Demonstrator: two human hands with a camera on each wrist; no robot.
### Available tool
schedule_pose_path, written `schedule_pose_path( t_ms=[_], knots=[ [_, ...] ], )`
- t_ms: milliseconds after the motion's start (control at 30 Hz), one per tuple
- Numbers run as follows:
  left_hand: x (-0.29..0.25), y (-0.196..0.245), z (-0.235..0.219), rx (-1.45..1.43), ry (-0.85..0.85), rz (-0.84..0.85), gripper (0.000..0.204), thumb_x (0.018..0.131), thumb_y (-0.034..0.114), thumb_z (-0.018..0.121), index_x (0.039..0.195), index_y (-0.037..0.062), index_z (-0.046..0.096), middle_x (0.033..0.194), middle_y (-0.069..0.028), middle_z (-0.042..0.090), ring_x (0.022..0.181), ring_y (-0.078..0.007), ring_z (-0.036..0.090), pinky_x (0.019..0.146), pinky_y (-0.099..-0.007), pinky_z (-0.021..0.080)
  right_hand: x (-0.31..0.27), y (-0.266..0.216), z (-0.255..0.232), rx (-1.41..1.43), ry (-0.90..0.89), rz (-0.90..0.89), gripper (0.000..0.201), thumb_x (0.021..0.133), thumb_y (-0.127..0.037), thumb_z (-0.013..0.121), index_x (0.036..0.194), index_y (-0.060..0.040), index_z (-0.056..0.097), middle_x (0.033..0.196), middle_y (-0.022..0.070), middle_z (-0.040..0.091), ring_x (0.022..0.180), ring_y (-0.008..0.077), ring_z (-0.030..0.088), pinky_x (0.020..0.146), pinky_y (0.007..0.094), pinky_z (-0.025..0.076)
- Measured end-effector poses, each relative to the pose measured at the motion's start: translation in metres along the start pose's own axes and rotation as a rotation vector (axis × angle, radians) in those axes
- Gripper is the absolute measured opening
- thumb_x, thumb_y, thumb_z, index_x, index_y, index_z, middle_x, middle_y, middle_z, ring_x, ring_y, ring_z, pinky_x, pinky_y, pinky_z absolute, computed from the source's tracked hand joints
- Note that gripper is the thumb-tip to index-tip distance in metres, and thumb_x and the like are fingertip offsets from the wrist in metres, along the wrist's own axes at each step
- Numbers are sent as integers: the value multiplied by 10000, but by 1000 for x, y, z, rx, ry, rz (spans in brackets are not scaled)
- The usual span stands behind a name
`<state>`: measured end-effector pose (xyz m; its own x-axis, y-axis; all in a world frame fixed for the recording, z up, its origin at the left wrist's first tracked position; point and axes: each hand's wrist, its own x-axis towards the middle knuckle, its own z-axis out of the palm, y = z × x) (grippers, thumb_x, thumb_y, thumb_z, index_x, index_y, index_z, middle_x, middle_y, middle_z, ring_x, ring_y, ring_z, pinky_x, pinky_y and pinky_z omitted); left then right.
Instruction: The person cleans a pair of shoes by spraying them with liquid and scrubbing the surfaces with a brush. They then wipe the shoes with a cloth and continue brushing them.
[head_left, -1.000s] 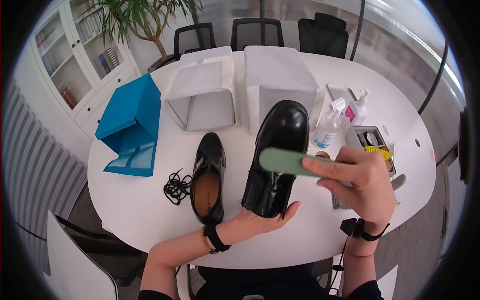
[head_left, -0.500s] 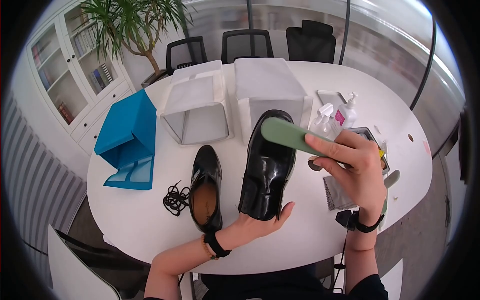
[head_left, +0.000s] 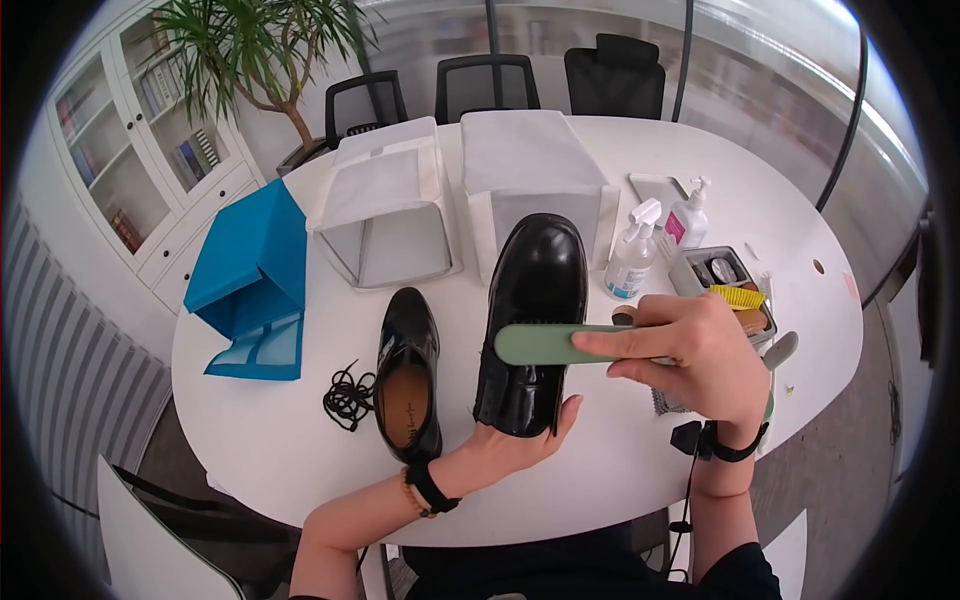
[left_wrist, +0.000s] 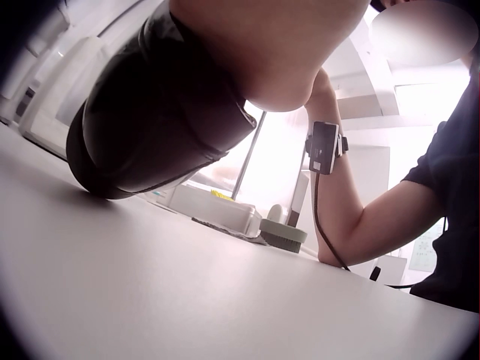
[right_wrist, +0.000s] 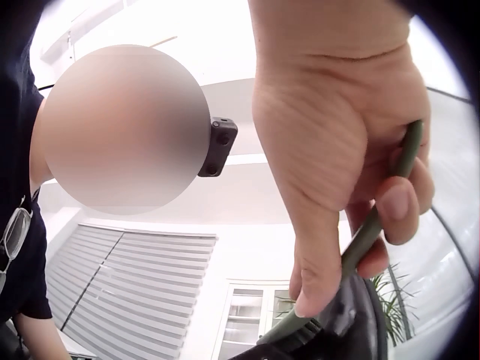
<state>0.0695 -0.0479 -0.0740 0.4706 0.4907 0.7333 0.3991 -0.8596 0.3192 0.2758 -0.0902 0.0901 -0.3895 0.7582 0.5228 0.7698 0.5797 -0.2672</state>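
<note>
Brush [head_left: 545, 344] back from toe to mid-shoe [head_left: 532, 330], stroking | right hand [head_left: 690, 355] pinching handle | left hand [head_left: 500, 445] cupping heel

Office meeting room: oval table [head_left: 300, 440], chairs [head_left: 486, 82].

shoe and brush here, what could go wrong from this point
The left hand grips the shoe only at its heel end, so a firm stroke of the brush might twist it loose. The right hand works close to the spray bottle and the tray; a wide sweep could knock them. The laces lie loose by the other shoe and could get dragged.
</note>
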Motion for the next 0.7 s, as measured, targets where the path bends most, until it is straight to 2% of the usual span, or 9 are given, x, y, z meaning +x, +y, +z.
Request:
schedule_pose_path(
  t_ms=[33, 167, 233, 300, 367, 433, 567, 633, 700],
  knots=[
    [1, -1, 0, 20, 24, 32, 348, 909, 232, 711, 1118, -42, 666, 1009, -173, 637, 926, -357, 620, 816, -461, 517, 0, -1, 1, -25, -100, 0, 549, 686, -42, 840, 1200, -226, 776, 677, 41, 563, 583, 184, 539, 530, 337, 398],
    [0, 0, 1, 61, 22, 33, 354, 909, 232, 711, 1124, -46, 663, 1018, -175, 630, 924, -360, 614, 803, -461, 514, 4, -3, 6, -42, 183, 113, 538, 691, -69, 847, 1202, -220, 774, 683, 49, 572, 573, 231, 551, 535, 351, 408],
    [4, 0, 0, 57, 61, 37, 343, 910, 232, 710, 1108, -45, 666, 994, -171, 629, 908, -361, 610, 797, -465, 513, 1, -1, 4, -53, 142, 95, 536, 694, -70, 847, 1204, -218, 774, 695, 50, 577, 578, 226, 550, 537, 349, 409],
    [7, -1, 0, 54, 96, 49, 332, 911, 232, 709, 1091, -44, 670, 969, -168, 628, 893, -361, 607, 791, -469, 511, -2, 2, 5, 3, -97, 6, 505, 740, -99, 818, 1219, -248, 763, 639, 62, 504, 539, 245, 499, 515, 375, 387],
    [5, -3, 1, 27, 88, 36, 322, 913, 236, 707, 1072, -43, 676, 948, -161, 626, 875, -367, 603, 787, -479, 508, 0, -2, 7, -28, -85, 1, 509, 735, -93, 820, 1218, -242, 764, 639, 62, 502, 542, 239, 505, 517, 374, 391],
    [3, -1, 0, 37, 70, 39, 322, 914, 236, 707, 1070, -43, 677, 953, -161, 626, 874, -370, 604, 788, -482, 507, 3, -3, 9, -19, 156, 44, 481, 747, -129, 817, 1209, -251, 768, 630, 40, 506, 533, 236, 514, 510, 373, 399],
    [-2, 0, 2, 70, 18, 15, 326, 911, 238, 711, 1074, -42, 676, 990, -159, 625, 876, -371, 607, 793, -481, 508, 1, 2, 5, -73, 227, 119, 483, 745, -138, 818, 1211, -254, 768, 637, 39, 520, 530, 235, 521, 511, 373, 402],
    [0, 0, 2, 27, 19, -3, 330, 907, 239, 714, 1079, -40, 678, 1009, -165, 630, 895, -373, 611, 810, -481, 512, -4, 3, 2, 5, -72, -4, 512, 731, -122, 823, 1223, -253, 763, 656, 50, 530, 533, 232, 518, 511, 371, 388],
    [-1, -1, 2, -17, 14, -19, 334, 903, 240, 717, 1084, -37, 679, 1029, -171, 636, 914, -375, 616, 828, -480, 516, -3, -3, 3, -12, -112, -9, 524, 723, -113, 826, 1224, -255, 763, 657, 54, 528, 533, 229, 517, 509, 367, 377]
  ],
)
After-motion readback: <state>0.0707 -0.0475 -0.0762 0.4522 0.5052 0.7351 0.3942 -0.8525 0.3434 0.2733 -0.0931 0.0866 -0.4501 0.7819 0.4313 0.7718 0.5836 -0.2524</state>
